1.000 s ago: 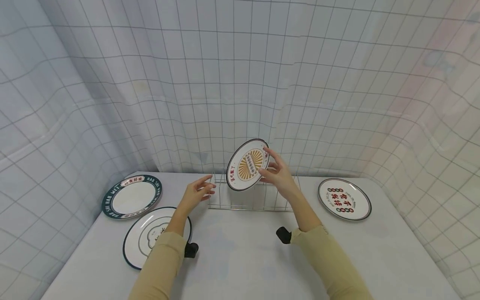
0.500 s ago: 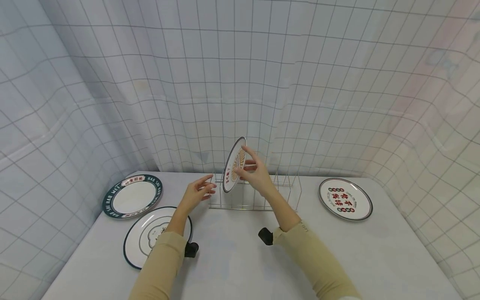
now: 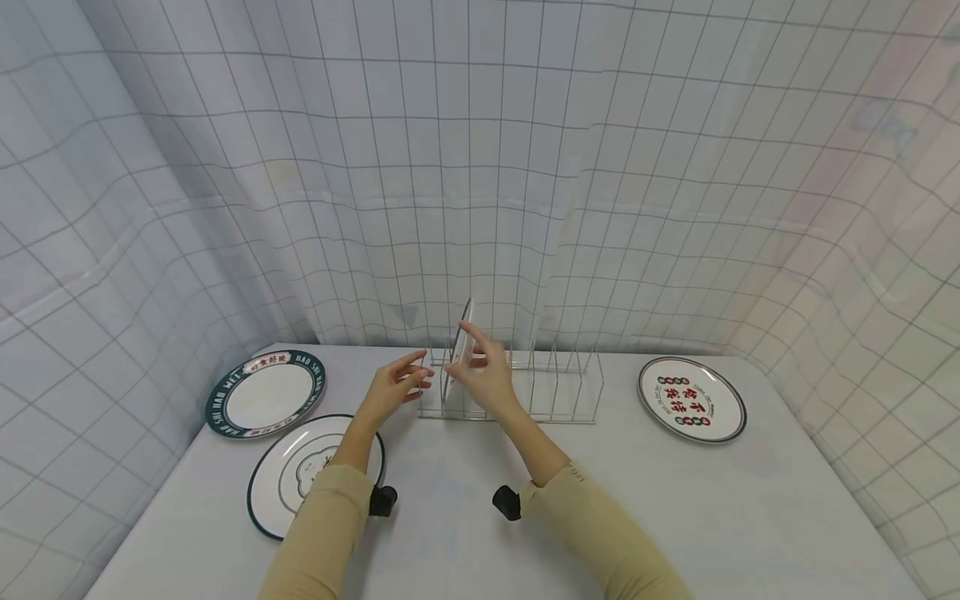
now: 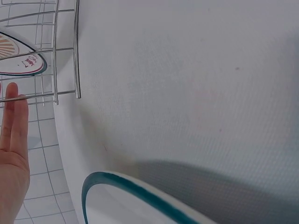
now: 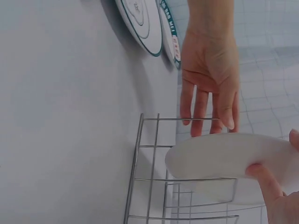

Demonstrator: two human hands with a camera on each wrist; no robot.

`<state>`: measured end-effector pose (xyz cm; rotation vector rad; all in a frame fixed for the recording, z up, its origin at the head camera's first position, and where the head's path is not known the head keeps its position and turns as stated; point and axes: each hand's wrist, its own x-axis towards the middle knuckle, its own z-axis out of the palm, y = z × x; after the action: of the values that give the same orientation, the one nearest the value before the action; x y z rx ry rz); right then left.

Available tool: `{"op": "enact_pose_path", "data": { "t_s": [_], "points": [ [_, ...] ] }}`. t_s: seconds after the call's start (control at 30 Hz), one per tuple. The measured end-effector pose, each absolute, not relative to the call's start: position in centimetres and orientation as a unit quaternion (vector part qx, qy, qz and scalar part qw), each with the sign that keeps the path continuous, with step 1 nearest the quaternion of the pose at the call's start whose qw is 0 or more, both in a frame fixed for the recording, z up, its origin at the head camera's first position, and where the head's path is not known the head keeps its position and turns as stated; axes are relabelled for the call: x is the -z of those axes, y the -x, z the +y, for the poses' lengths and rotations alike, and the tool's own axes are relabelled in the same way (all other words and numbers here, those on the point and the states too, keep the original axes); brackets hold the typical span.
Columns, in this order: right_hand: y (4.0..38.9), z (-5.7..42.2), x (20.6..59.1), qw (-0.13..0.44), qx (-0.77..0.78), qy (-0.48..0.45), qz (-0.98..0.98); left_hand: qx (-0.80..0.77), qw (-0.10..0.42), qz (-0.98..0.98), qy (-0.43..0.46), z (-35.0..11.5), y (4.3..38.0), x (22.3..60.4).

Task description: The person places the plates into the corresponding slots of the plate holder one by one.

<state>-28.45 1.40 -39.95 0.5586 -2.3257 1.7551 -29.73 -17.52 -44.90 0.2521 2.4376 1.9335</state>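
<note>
White table [image 3: 442, 517]; 1 wire rack [image 3: 555, 422] mid-table; 2 plates [image 3: 267, 393] [image 3: 296, 479] left; 1 lettered plate [image 3: 708, 400] right.

The right grip [image 3: 486, 379] has moved left, lowering the plate [image 5: 215, 156], now nearly edge-on, into the wire rack [image 3: 558, 422].

Curtained booth [image 3: 480, 167] around white table [image 3: 450, 517]

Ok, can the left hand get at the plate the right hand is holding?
Probably yes: the left hand holds nothing and is close to the plate, at the left end of the rack. The rack may hinder it lower down, but the plate's upper part stands above the wires.
</note>
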Motion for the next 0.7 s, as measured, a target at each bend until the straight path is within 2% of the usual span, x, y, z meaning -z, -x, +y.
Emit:
{"op": "enact_pose_path", "data": {
  "t_s": [0.07,0.37,0.7],
  "points": [
    [29.1,1.2,41.2,0.084,-0.587,-0.177,-0.786,-0.618,0.008,0.782,-0.079,-17.8,30.3,45.8],
    [28.8,0.7,42.3,0.109,-0.575,-0.190,-0.788,-0.621,0.009,0.779,-0.084,-17.8,30.3,45.7],
    [28.5,0.9,42.8,0.089,-0.560,-0.197,-0.800,-0.617,0.009,0.784,-0.076,-17.8,30.4,45.7]
  ]
}}
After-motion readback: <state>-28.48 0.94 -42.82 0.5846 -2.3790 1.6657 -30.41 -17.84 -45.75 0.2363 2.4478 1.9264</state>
